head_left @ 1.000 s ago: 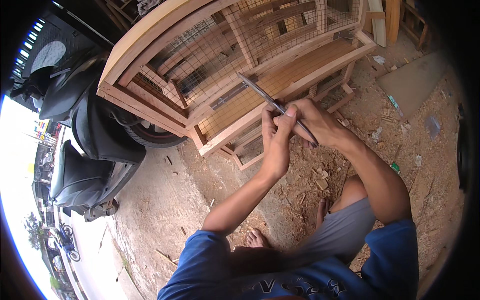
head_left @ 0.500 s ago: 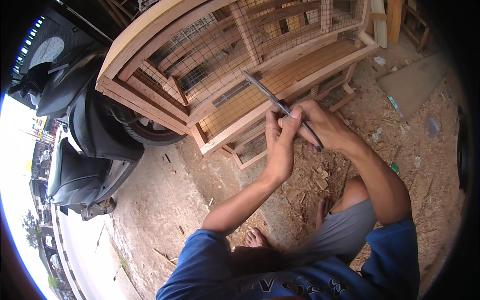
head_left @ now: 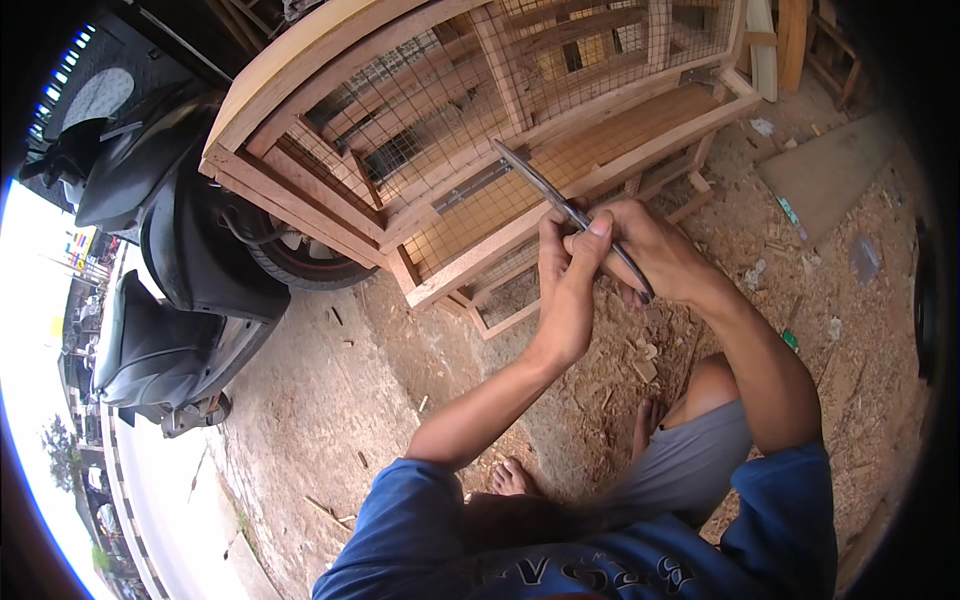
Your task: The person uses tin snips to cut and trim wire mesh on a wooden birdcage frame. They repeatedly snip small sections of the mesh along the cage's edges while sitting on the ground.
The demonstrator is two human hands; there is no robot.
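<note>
A long, narrow dark metal tool (head_left: 533,178) with a tapering tip slants across the front of a wooden frame cage (head_left: 520,240). Its exact kind is not clear from this side. My left hand (head_left: 566,275) is closed about its middle, thumb pointing up. Pressed against the left, my right hand (head_left: 645,245) also grips the tool, and the dark rear end pokes out beneath its fingers. Wire mesh (head_left: 400,95) covers the cage's openings. A grey metal strip (head_left: 470,190) lies along the cage's lower rail, close to the tool's tip.
A black motor scooter (head_left: 190,260) stands to the left, its wheel next to the cage. Wood shavings (head_left: 640,360) litter the floor around my bare feet. At the right lies a flat board (head_left: 830,180); wooden planks (head_left: 775,50) stand behind the cage.
The cage and scooter have shifted slightly right in the picture. Both hands keep their grip, and the tool has moved slightly right with them.
</note>
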